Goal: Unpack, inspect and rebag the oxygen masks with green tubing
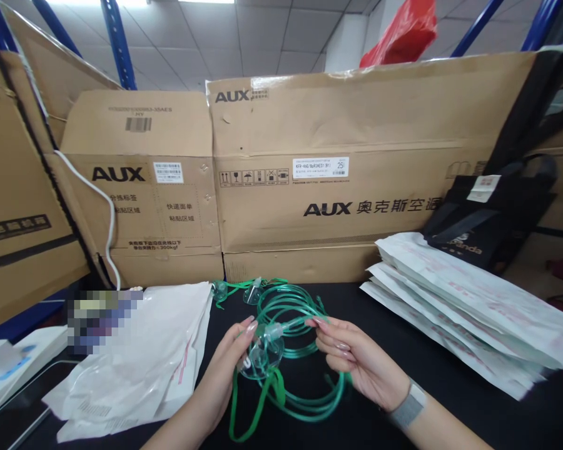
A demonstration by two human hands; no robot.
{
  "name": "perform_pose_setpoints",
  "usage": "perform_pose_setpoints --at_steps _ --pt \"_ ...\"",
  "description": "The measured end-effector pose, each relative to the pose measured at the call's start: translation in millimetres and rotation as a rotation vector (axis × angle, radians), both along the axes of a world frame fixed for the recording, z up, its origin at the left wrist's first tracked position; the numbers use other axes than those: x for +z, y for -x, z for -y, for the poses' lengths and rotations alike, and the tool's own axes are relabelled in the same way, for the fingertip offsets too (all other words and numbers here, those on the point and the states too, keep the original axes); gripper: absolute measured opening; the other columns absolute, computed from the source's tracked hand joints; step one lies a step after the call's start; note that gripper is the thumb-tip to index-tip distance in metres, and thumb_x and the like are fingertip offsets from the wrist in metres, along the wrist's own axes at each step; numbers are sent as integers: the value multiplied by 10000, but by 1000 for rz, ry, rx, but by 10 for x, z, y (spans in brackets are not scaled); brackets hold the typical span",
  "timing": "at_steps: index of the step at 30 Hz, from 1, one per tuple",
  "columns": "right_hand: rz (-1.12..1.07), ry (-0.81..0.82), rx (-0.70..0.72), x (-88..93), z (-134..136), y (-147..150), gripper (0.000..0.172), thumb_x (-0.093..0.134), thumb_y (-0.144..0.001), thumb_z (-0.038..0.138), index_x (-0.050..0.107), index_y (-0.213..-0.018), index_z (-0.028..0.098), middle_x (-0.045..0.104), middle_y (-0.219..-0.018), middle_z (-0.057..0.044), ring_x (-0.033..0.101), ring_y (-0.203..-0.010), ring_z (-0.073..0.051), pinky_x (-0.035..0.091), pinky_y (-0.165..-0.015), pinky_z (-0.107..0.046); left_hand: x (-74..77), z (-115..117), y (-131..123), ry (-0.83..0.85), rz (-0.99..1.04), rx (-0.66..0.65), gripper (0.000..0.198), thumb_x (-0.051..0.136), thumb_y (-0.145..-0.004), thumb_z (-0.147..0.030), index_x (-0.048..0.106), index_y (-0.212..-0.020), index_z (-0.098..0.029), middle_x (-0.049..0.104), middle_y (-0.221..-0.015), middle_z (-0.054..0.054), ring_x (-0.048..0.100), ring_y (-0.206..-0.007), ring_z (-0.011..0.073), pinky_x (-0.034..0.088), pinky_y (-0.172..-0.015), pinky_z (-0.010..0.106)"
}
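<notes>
Brown AUX cardboard [370, 131] spans upper centre; red plastic [403, 32] upper right; black bag [485, 215] right; white cable [112, 215] left.

Head-worn view, forward and down

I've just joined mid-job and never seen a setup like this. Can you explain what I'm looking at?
There's no machine here: these are a person's bare hands, seen in one picture from a camera worn on the head, looking forward and down. The left hand holds a clear oxygen mask with a green strap. The right hand pinches the green tube near the mask's connector. Coiled tubing lies on the black tabletop, with white packets on the left and a stack of white packages on the right. AUX cardboard boxes stand behind.
</notes>
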State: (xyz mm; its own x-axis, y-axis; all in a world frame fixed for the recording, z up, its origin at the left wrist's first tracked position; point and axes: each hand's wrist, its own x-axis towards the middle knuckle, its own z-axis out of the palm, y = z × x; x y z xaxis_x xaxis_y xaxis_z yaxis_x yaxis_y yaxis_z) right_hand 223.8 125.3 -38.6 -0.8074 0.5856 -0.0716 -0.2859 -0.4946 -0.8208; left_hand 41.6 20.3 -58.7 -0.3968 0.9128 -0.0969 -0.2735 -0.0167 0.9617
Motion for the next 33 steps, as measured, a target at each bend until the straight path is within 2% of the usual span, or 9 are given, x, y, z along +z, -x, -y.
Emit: perform_pose_setpoints --at_steps 5,10,12,15,18,21,23,28,33 --pt "-28 98 -121 -45 -12 28 118 623 -710 181 616 -780 86 227 -510 87 102 -403 -17 142 -309 -102 13 21 -53 -28 246 -175 402 559 -742 -402 412 -1058 -202 611 -968 92 624 -826 240 481 -690 396" --pt "-14 126 -174 -82 15 46 107 622 -680 112 605 -784 94 282 -504 80 174 -394 -8 190 -325 -101 -12 -21 -9 -32 35 -117 490 591 -729 -337 350 -1125 -179 609 -905 82 628 -767 208 488 -714 392" --pt "58 112 -201 -105 6 36 119 621 -678 97 591 -793 103 293 -501 81 199 -395 -10 177 -321 -102 -8 -36 84 -25 -278 -75 453 496 -776 -403 370 -1144 -171 593 -996 119 596 -898 236 460 -785 418" --pt "177 97 -229 -138 -34 12 76 585 -713 115 558 -784 120 254 -476 97 173 -375 -12 122 -305 -104 1 -48 339 59 -1070 182 431 404 -805 -438 474 -1134 -169 509 -1182 144 438 -1133 275 292 -967 451" --pt "269 73 -208 -163 -89 0 59 559 -724 133 503 -719 149 211 -449 117 136 -350 -10 94 -301 -107 -45 -64 668 443 -1561 474 541 366 -813 -412 423 -1216 -56 393 -1279 257 310 -1207 381 199 -958 566" --pt "348 2 -238 -198 -148 8 152 550 -715 137 426 -632 168 235 -430 119 144 -339 -5 96 -303 -105 -152 -91 916 864 -1534 495 671 340 -805 -457 273 -1310 -20 310 -1319 313 251 -1207 469 242 -858 641" --pt "400 -51 -290 -235 -188 19 160 548 -701 128 410 -632 172 284 -429 111 184 -336 -6 110 -303 -102 -218 -109 983 959 -1467 418 663 295 -817 -455 247 -1325 -31 360 -1292 310 325 -1168 469 298 -819 619" --pt "489 -162 -280 -321 -270 27 120 562 -696 173 445 -672 170 335 -429 98 230 -325 -13 148 -293 -112 -231 -107 914 914 -1529 356 549 242 -848 -368 354 -1280 -49 440 -1230 309 426 -1110 435 308 -815 590" --pt "528 -216 -259 -325 -284 17 171 594 -710 290 483 -747 165 219 -408 135 122 -330 -9 90 -290 -107 -39 -27 854 800 -1618 309 383 260 -824 -154 583 -1008 -62 660 -897 215 622 -829 321 415 -726 443"
